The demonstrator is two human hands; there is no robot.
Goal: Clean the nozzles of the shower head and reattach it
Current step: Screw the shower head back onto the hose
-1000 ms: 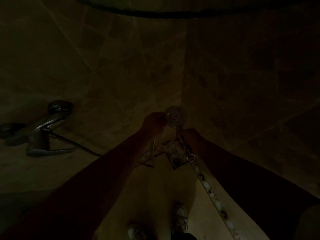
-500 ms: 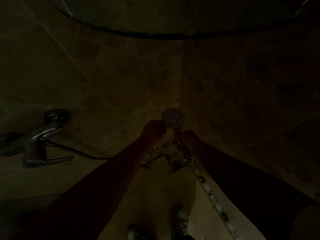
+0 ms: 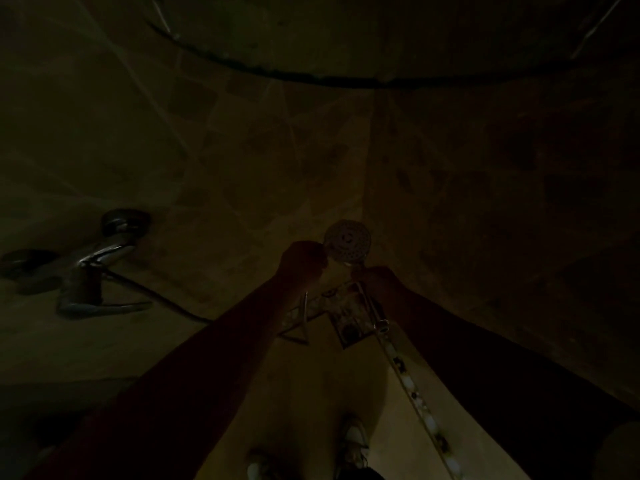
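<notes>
Shower head (image 3: 347,244) raised in the tiled corner, nozzle face toward camera; left hand (image 3: 302,259) at its rim, right hand (image 3: 379,279) below on the neck, finger positions too dark to tell. Likely light, rigid, slippery; best gripped by the neck

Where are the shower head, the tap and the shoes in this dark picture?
shower head (image 3: 347,244): head view, on its round nozzle face.
tap (image 3: 104,256): head view, on its shiny metal body.
shoes (image 3: 355,439): head view, on the toe of the clearer one.
</notes>
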